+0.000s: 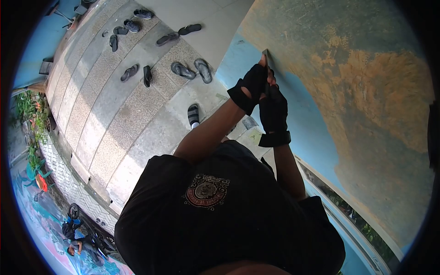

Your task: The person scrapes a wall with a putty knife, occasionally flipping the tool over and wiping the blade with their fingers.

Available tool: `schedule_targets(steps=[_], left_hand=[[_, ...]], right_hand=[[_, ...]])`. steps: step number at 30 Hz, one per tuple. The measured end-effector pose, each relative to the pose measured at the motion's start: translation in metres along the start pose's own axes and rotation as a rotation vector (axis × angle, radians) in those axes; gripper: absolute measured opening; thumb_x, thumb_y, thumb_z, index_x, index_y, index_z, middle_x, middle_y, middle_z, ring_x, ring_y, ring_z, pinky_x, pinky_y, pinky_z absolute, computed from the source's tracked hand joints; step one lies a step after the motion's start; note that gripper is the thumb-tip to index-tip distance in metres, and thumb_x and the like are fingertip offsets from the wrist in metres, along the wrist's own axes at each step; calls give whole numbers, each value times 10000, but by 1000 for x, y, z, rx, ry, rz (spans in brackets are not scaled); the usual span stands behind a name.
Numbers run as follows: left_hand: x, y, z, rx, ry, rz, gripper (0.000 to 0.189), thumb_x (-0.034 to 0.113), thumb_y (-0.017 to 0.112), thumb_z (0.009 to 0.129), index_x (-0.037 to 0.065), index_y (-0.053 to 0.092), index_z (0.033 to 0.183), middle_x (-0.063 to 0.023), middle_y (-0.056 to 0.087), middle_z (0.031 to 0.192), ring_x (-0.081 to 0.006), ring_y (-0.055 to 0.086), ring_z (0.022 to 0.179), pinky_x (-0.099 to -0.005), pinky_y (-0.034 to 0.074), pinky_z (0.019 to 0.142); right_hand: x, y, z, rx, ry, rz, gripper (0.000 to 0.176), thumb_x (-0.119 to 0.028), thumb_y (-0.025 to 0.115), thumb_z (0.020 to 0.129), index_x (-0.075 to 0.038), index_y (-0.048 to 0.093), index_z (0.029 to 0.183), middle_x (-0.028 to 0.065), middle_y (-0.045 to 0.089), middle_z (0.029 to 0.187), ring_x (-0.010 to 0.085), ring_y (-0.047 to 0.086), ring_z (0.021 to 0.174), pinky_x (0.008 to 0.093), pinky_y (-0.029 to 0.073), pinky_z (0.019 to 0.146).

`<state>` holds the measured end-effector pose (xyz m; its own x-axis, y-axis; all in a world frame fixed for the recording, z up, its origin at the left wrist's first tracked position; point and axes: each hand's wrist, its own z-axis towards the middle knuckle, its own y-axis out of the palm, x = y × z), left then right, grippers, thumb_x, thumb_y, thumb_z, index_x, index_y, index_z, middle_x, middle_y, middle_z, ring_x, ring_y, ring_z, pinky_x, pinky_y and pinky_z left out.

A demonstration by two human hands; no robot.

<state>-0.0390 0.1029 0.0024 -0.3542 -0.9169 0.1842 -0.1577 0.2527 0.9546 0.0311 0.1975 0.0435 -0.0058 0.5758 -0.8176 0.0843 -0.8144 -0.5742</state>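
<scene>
Both my hands wear black fingerless gloves and are clasped together on a thin dark scraper point(266, 59). Its blade tip is pressed against the wall point(366, 91). My left hand point(250, 87) grips higher up, with a bare fingertip beside the blade. My right hand point(274, 112) wraps the handle just below it. Around the blade, the wall's blue paint point(302, 119) gives way to bare greenish-brown and orange patches. My black T-shirt point(206, 220) fills the lower frame.
Several sandals point(183, 69) and slippers lie scattered on the tiled step and paving at the upper left. My foot in a sandal point(193, 114) stands on the floor. Plants point(32, 119) line the far left. A person in blue point(73, 229) crouches at the lower left.
</scene>
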Motion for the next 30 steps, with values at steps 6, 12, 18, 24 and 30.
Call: schedule_targets(steps=[6, 12, 18, 24, 30], left_hand=[[0, -1, -6, -7, -100, 49, 534, 558, 439, 982, 130, 477, 665, -28, 428, 534, -208, 513, 597, -399, 489, 634], [-20, 10, -12, -5, -98, 155, 536, 541, 434, 990, 124, 477, 656, -26, 447, 545, -204, 527, 613, -396, 495, 637], [-7, 4, -7, 17, -30, 94, 495, 527, 447, 992, 132, 479, 694, -29, 449, 551, -214, 530, 618, -402, 492, 627], [1, -2, -4, -48, -87, 11, 483, 531, 457, 987, 131, 513, 723, -34, 471, 568, -216, 529, 613, -414, 489, 607], [-6, 10, -9, 31, -88, 161, 470, 533, 459, 986, 139, 506, 734, -21, 464, 566, -203, 539, 625, -395, 500, 631]], right_hand=[[-13, 0, -8, 12, 46, 30, 372, -7, 595, 885, 18, 566, 1255, 89, 652, 1073, 163, 596, 943, 296, 478, 851], [-15, -19, -18, 65, -20, 58, 354, -53, 588, 888, 45, 564, 1227, 120, 664, 1045, 181, 617, 944, 307, 481, 845], [-23, -9, -6, -20, -17, -189, 367, 3, 577, 880, 12, 572, 1247, 90, 665, 1110, 199, 619, 1004, 312, 472, 896], [-13, -9, -10, 33, 1, -36, 336, -34, 581, 890, 19, 582, 1221, 87, 673, 1081, 163, 611, 975, 289, 474, 862], [-22, -13, -15, 46, -9, -72, 362, -56, 587, 887, 13, 571, 1241, 105, 674, 1089, 186, 624, 1006, 278, 469, 880]])
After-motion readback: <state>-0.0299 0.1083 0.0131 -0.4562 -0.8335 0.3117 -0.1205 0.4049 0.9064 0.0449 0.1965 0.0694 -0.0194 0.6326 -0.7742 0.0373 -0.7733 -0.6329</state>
